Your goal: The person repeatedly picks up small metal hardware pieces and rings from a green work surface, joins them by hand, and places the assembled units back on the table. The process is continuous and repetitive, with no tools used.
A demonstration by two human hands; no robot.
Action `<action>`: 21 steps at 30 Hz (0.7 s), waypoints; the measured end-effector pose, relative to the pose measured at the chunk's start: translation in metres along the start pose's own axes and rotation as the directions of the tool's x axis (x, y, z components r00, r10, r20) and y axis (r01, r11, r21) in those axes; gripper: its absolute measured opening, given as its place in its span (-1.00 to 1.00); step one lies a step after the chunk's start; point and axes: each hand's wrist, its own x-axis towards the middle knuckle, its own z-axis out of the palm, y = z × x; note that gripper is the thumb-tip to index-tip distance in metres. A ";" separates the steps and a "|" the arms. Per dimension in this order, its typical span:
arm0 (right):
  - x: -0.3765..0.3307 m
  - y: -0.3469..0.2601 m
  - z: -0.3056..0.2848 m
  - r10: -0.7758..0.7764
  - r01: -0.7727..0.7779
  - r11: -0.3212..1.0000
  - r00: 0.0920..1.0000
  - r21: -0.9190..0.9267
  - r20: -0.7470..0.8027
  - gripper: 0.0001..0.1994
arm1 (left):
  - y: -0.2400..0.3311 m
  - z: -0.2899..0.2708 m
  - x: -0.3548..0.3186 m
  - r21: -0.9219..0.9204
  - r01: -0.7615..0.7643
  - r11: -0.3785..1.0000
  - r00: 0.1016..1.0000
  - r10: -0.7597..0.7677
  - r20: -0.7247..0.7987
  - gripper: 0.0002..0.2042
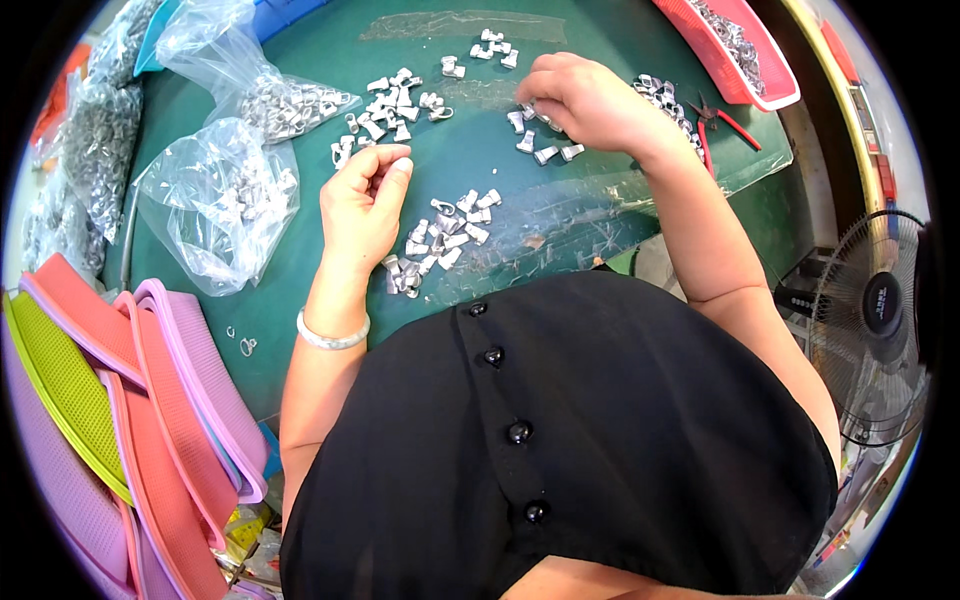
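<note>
My left hand (362,207) is closed, thumb pressed against curled fingers, at the near edge of a loose pile of small silver metal clips (388,107). Whatever it may hold is hidden. My right hand (588,102) reaches down over a scatter of the same clips (526,142), its fingertips bent together among them; what they pinch cannot be made out. Between my hands and my body lies another group of silver clips (450,232). A small cluster of clips (493,47) sits farther off, and more clips (660,97) lie right of my right wrist.
Red-handled pliers (712,128) lie at the right, below a pink basket (777,100) of metal parts. Clear plastic bags (215,190) with silver parts rest on the green table (330,45). Stacked coloured baskets (180,400) stand at left, a fan (880,300) at right.
</note>
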 end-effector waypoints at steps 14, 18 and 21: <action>0.007 -0.020 0.011 -0.040 0.040 0.967 0.999 -0.252 0.004 -0.83 | -0.003 -0.004 -0.001 -0.013 0.010 1.000 1.000 -0.010 -0.020 -0.88; 0.008 -0.016 0.013 -0.032 0.035 0.992 0.999 -0.124 0.023 -0.83 | -0.001 -0.005 -0.001 -0.033 0.003 0.999 1.000 -0.004 -0.029 -0.89; 0.006 -0.017 0.012 -0.049 0.050 0.994 0.999 -0.099 0.006 -0.81 | -0.001 -0.005 -0.001 -0.040 0.011 0.999 1.000 -0.012 -0.029 -0.89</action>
